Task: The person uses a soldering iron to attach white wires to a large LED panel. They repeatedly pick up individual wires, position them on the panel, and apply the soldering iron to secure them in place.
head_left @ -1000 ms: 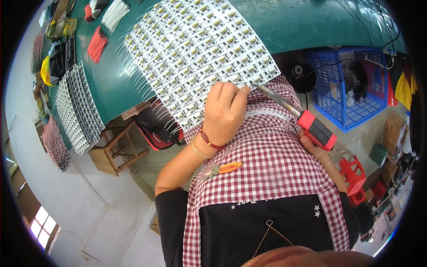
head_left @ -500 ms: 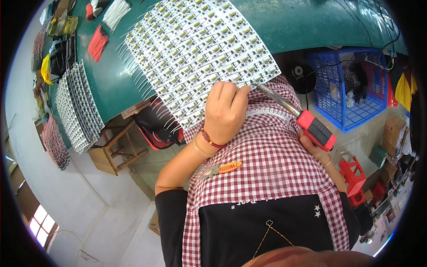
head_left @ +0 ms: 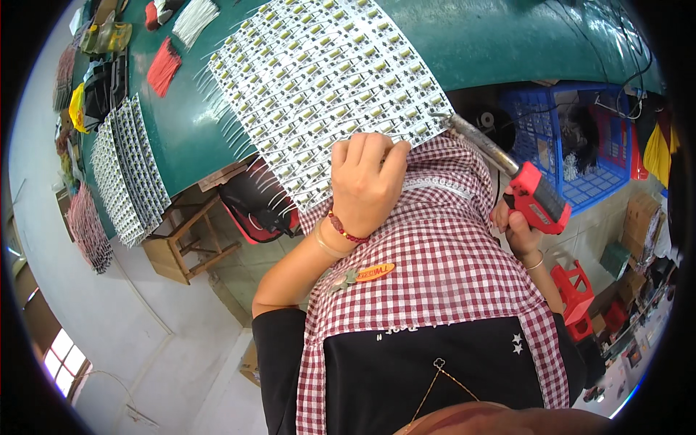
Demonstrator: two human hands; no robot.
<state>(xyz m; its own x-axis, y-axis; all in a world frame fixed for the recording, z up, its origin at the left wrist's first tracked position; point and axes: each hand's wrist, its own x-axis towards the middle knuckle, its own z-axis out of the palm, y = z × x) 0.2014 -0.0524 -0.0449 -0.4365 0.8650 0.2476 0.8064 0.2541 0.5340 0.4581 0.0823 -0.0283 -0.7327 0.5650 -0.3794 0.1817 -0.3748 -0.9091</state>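
A white circuit board panel (head_left: 348, 94), with rows of small yellowish parts and thin white wires trailing off its left edge, lies at the table's near edge and reaches over my lap. My left hand (head_left: 370, 170) rests on the panel's near edge, fingers curled down and closed. Its fingertips are hidden, so what they pinch cannot be made out. In my right hand (head_left: 518, 228) is a red and black soldering gun (head_left: 540, 199). Its metal barrel points up and left, the tip at the panel's right corner. The gun hides part of that hand's fingers.
On the green table (head_left: 507, 43) lie a red wire bundle (head_left: 164, 69) and a white wire bundle (head_left: 196, 22). More board strips (head_left: 130, 174) overhang its left edge. A blue crate (head_left: 573, 145), wooden stool (head_left: 192, 243) and red stool (head_left: 575, 297) stand below.
My right hand and the soldering gun have shifted right, and the tip has moved from beside my left fingers to the panel's right corner. My left hand has barely moved.
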